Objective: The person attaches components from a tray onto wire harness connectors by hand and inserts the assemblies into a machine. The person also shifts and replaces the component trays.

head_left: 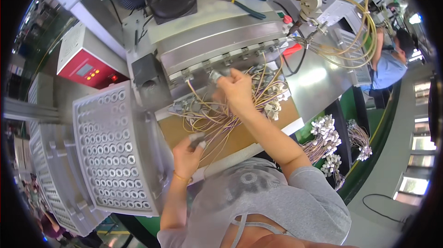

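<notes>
My right hand [237, 92] reaches to the front of a long metal fixture [221, 38] with several small clamps along its edge. Its fingers are pinched together at one clamp, and what lies between them is blurred. Below spreads a tangle of thin yellow and purple wires [221, 120] with small white and grey end pieces. By the near left side of this bundle is my left hand [186, 156], with covered fingertips and curled fingers; I cannot make out what they hold. Some wires run up into the clamps. The bundle lies on a brown board [237, 143].
Grey trays with rows of round rings [110, 151] stand at the left, below a red-fronted control box [90, 66]. Pliers [249, 8] lie behind the fixture. More wire bundles [325, 139] rest at the right. A co-worker [390, 68] is at the far right.
</notes>
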A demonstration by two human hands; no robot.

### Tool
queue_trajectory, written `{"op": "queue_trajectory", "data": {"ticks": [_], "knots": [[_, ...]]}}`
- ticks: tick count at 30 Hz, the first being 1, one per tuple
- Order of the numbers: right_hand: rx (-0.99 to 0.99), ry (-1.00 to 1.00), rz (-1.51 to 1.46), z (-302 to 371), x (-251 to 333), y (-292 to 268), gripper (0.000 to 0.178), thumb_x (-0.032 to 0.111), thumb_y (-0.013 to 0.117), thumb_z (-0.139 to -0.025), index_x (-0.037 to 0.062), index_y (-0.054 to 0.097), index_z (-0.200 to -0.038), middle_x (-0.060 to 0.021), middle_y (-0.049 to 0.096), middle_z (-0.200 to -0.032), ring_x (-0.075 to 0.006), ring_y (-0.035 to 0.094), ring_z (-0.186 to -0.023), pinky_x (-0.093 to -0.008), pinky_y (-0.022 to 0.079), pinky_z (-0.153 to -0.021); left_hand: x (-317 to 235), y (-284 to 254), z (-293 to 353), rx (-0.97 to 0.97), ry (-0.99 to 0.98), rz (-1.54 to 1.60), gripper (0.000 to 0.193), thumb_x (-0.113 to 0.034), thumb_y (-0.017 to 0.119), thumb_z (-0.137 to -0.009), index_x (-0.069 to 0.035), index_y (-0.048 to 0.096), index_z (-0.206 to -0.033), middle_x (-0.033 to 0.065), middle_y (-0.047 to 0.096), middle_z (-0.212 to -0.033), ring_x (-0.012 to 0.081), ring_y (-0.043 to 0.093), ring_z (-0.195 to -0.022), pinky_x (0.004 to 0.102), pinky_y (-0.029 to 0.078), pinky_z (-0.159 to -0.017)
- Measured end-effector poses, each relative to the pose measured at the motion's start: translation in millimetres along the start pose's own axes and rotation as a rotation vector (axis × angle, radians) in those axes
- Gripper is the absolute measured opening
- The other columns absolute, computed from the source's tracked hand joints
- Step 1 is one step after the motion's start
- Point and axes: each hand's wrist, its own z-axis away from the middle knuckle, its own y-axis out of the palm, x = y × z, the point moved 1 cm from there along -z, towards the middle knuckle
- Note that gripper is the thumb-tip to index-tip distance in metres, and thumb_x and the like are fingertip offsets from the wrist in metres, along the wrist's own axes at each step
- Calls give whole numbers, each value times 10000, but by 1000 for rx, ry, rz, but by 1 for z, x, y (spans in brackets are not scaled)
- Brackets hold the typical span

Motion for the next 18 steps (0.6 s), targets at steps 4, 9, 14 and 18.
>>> {"op": "queue_trajectory", "data": {"ticks": [4,9,14,18], "knots": [[-76,92,-311,-5,-4,20,172,85,552,-762,-32,471,-666,-101,571,-612,-178,564,-448,-247,460,-387,-5,-3,-3,90,-226,60,255,-5,618,-694,-36,613,-947,68,612,-760,120,565,-657,237,448,-580],[101,107,90,-2,17,-8,138,110,543,-787,-14,551,-727,-70,554,-561,-158,552,-447,-236,416,-409,1,-10,10,228,62,-491,275,-7,627,-725,10,585,-996,45,615,-809,99,561,-715,237,455,-594],[454,-523,629,35,33,-16,226,185,581,-752,18,455,-668,-146,494,-578,-285,515,-461,-367,385,-435,-39,-29,16,90,-261,133,253,23,610,-731,33,585,-982,16,603,-773,95,552,-660,227,455,-562],[865,-404,569,58,3,-1,97,104,532,-743,36,520,-811,-128,499,-617,-264,505,-548,-364,397,-519,-43,-52,19,21,-169,125,258,56,584,-738,34,580,-995,28,580,-799,66,531,-671,193,444,-579]]}}
